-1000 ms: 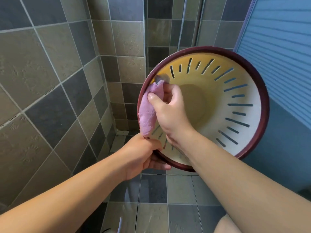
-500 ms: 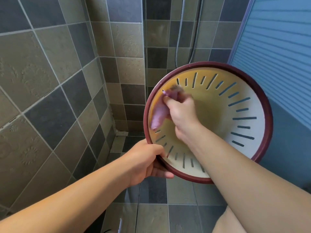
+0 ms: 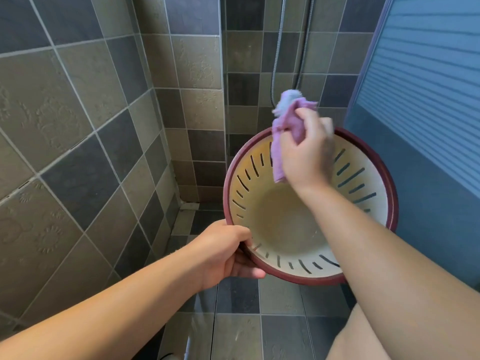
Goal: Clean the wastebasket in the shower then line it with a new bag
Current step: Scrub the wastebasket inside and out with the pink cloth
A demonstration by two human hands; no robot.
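Forearms reach in from the bottom corners of the frame, over grey floor tiles [image 3: 283, 297]. At lower centre the left hand [image 3: 223, 252] grips the near rim of the wastebasket [image 3: 280, 224], thumb on the inside and fingers curled beneath, holding it off the floor with its mouth tilted toward the camera. The basket fills the centre right: cream walls cut with dark slots, a dark red rim, nothing visible inside. Above it, the right hand [image 3: 306, 154] is clenched round a purple cloth [image 3: 281, 141], bunched at the far rim, one end hanging down against the inner wall and the other sticking up past the fingers. Behind, a shower hose [image 3: 276, 63] runs down the tiled wall at upper centre, and a blue ribbed panel [image 3: 426, 81] takes the upper right. Judging by this, the wiping stage is underway and possibly near its end. No new bag is in view, so lining the basket is left to do.
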